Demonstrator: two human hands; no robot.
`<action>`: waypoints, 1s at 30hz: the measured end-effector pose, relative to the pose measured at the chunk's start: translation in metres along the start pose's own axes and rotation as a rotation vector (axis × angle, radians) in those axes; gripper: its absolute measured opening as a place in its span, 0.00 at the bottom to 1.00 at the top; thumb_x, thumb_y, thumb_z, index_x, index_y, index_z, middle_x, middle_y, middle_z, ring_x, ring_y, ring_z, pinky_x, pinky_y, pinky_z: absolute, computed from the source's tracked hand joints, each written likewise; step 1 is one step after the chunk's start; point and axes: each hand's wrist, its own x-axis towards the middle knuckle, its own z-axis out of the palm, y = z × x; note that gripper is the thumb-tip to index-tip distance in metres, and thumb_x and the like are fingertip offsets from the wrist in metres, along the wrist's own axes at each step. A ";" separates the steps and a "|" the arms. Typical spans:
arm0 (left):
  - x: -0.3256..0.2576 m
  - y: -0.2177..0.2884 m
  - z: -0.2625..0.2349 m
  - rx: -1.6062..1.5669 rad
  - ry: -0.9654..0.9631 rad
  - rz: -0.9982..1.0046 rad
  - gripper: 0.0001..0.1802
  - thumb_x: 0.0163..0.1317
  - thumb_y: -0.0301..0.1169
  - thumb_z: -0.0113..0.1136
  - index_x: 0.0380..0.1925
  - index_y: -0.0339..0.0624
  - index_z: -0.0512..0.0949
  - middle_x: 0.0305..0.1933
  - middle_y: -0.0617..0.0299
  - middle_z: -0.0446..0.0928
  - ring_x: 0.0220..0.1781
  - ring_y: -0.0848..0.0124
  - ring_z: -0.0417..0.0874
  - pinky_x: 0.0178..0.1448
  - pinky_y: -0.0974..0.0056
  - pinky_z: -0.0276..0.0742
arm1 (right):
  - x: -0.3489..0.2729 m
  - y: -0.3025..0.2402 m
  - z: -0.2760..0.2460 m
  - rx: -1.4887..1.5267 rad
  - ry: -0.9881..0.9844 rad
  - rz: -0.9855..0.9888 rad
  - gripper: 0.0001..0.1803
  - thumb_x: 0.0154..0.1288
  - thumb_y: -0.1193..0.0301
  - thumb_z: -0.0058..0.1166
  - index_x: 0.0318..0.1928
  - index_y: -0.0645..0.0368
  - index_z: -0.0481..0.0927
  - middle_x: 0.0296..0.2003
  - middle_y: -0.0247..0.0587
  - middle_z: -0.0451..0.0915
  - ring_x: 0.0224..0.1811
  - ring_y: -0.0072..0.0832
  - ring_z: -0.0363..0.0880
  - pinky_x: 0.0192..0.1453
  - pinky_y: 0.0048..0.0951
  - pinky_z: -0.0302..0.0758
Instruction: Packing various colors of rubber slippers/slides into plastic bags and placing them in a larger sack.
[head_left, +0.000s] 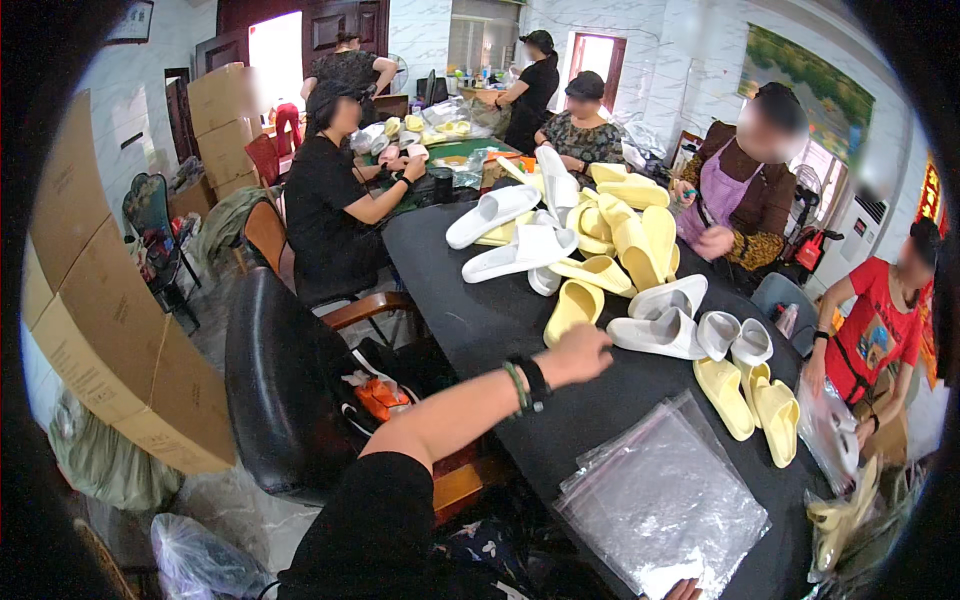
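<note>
Left hand [578,357] — fingers curled, grip unclear; nearer the slides than the right hand [685,590], fingertips at clear bags [660,500], hold unclear
White slide [655,335]: on black table [450,290], just right of left hand, long axis crosswise
Yellow slide [575,308]: just beyond, long axis pointing away

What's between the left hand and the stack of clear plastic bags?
Bare black tabletop between the left hand and the clear plastic bags; the head view shows it.
</note>
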 end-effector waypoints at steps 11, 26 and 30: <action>-0.085 0.089 0.037 -0.126 -0.420 -0.210 0.30 0.68 0.49 0.56 0.54 0.31 0.71 0.39 0.38 0.81 0.42 0.43 0.83 0.48 0.47 0.79 | -0.004 0.008 0.009 0.061 0.133 -0.048 0.41 0.72 0.49 0.48 0.75 0.59 0.55 0.77 0.50 0.51 0.79 0.49 0.46 0.75 0.58 0.51; -0.142 0.096 0.032 -0.319 -0.309 -0.180 0.33 0.61 0.29 0.64 0.66 0.38 0.63 0.52 0.43 0.74 0.52 0.50 0.78 0.57 0.51 0.75 | 0.000 0.036 0.020 0.373 0.298 -0.131 0.27 0.72 0.64 0.53 0.67 0.63 0.69 0.69 0.57 0.64 0.74 0.59 0.54 0.77 0.52 0.53; -0.145 0.100 0.042 -0.382 -0.254 -0.150 0.32 0.59 0.24 0.63 0.64 0.45 0.67 0.46 0.46 0.75 0.49 0.52 0.79 0.54 0.52 0.76 | -0.010 0.033 0.017 0.340 0.320 -0.122 0.28 0.71 0.65 0.55 0.66 0.64 0.69 0.68 0.58 0.65 0.73 0.60 0.57 0.76 0.53 0.54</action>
